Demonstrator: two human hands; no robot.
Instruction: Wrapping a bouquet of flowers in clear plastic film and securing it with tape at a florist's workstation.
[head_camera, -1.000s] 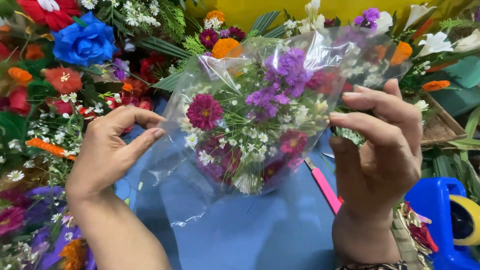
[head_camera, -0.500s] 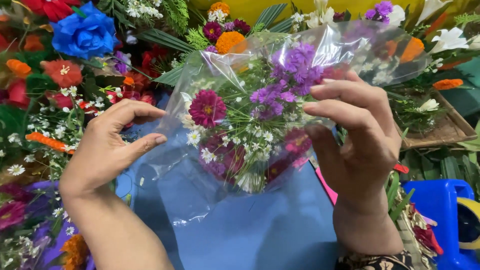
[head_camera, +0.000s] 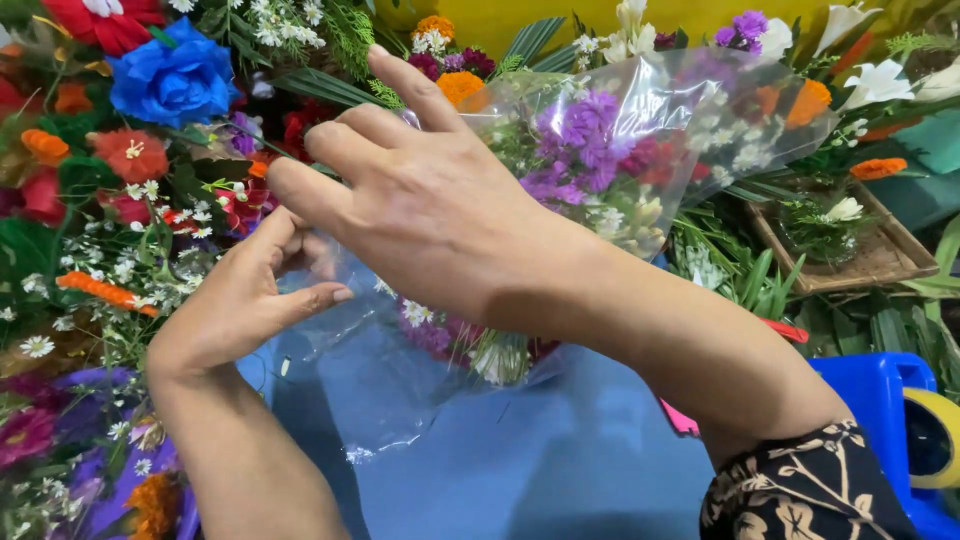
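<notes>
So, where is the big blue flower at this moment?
The blue flower is at the upper left of the head view, among red and orange flowers, above the left hand and left of the right hand.

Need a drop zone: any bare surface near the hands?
Only the blue table, below the bouquet, between the left hand and the blue tub. Left side and back are packed with flowers; right holds a tray.

Both hands (head_camera: 420, 215) apparently hold the clear wrap (head_camera: 640, 110) around the bouquet (head_camera: 590, 150).
</notes>
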